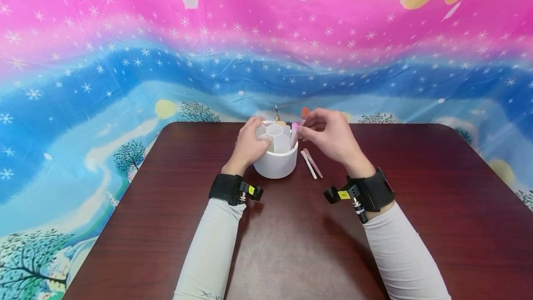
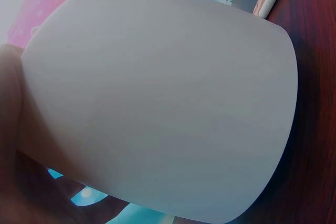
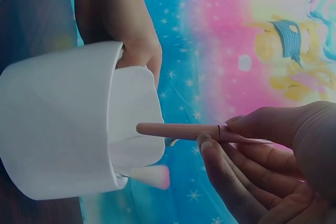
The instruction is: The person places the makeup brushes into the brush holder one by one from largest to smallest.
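A white round brush holder (image 1: 275,166) with petal-shaped compartments stands on the table. My left hand (image 1: 249,145) grips it at the left rim, thumb over the dividers. At the holder's right side, my right hand (image 1: 333,135) pinches a makeup brush (image 3: 178,130) by its pink handle. Its orange bristles (image 1: 305,112) point up, and the handle's free end is at the holder's opening. A brush with white, pink-tipped bristles (image 3: 152,176) leans in a compartment beside it. In the left wrist view the holder's white wall hides most of the hand.
Two slim brushes (image 1: 311,163), one white-handled and one pink, lie on the dark wooden table (image 1: 166,226) just right of the holder. A thin pointed item (image 1: 276,113) sticks up at the holder's back. A patterned cloth (image 1: 250,36) hangs behind the table.
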`<state>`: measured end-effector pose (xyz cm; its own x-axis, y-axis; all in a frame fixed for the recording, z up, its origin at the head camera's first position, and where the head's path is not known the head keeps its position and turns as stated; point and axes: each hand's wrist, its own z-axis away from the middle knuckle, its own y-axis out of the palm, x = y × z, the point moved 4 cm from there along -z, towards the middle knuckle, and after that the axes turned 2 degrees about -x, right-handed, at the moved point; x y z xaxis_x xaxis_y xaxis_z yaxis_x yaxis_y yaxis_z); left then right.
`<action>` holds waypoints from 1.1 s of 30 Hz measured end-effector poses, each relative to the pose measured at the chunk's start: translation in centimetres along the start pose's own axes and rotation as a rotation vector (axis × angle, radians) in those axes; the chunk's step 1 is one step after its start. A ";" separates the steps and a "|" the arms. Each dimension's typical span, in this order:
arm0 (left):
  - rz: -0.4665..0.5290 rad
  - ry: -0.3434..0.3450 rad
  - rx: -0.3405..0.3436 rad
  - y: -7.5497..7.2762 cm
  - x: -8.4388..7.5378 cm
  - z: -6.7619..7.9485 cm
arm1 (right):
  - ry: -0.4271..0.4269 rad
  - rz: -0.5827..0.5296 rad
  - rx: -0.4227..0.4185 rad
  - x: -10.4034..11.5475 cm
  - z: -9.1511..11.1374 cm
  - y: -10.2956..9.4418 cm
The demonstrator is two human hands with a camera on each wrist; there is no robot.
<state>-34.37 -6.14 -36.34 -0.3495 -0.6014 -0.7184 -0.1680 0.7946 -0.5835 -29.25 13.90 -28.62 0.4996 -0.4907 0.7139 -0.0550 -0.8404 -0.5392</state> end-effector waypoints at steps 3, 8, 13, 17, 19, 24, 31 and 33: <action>-0.004 0.002 -0.001 0.0 -0.1 0.0 | 0.002 -0.024 0.018 0.0 0.0 0.3; -0.006 0.002 -0.003 0.0 -0.1 0.0 | -0.005 -0.027 0.048 0.1 0.1 0.8; -0.001 0.005 0.001 0.0 0.0 0.0 | 0.003 -0.048 0.085 -0.2 0.1 1.2; 0.001 0.017 -0.006 -0.1 -0.1 0.0 | 0.025 -0.080 0.120 -0.6 0.1 1.6; 0.001 0.023 -0.013 -0.1 -0.1 0.0 | 0.032 -0.075 0.131 -0.7 0.0 1.7; -0.006 0.023 -0.017 -0.1 0.0 0.0 | 0.038 -0.035 0.141 -1.1 0.0 1.7; -0.005 0.014 -0.012 0.0 0.0 0.0 | 0.063 0.006 0.136 -1.8 -0.1 1.3; -0.004 0.013 -0.011 0.0 0.0 0.0 | 0.070 0.024 0.131 -2.0 -0.1 1.2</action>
<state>-34.38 -6.20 -36.34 -0.3610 -0.6035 -0.7109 -0.1791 0.7930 -0.5822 -30.38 13.83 -30.67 0.4381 -0.5287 0.7270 0.0495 -0.7934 -0.6067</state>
